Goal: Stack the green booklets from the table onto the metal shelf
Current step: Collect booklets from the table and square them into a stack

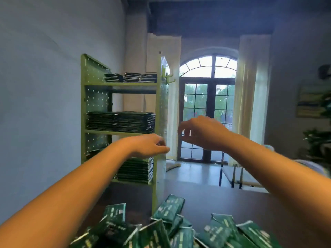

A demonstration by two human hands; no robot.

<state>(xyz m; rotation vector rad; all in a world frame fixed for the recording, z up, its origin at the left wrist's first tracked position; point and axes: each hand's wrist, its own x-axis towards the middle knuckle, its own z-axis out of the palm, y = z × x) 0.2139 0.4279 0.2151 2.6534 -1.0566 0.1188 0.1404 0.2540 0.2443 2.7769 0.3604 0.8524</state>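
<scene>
Booklets (168, 230) lie in a loose, overlapping heap on the near surface (206, 199), low in view. Beyond it to the left, the shelf (118, 84) already carries neat stacks (121, 122) on three levels, laid flat so they sit square. The left hand (148, 145) hangs before the shelf's right post (162, 113), the right hand (202, 133) just right of it, against the far window (207, 90). Each grip is slack, fingers loosely curled on nothing. Both look free to take more from the heap.
</scene>
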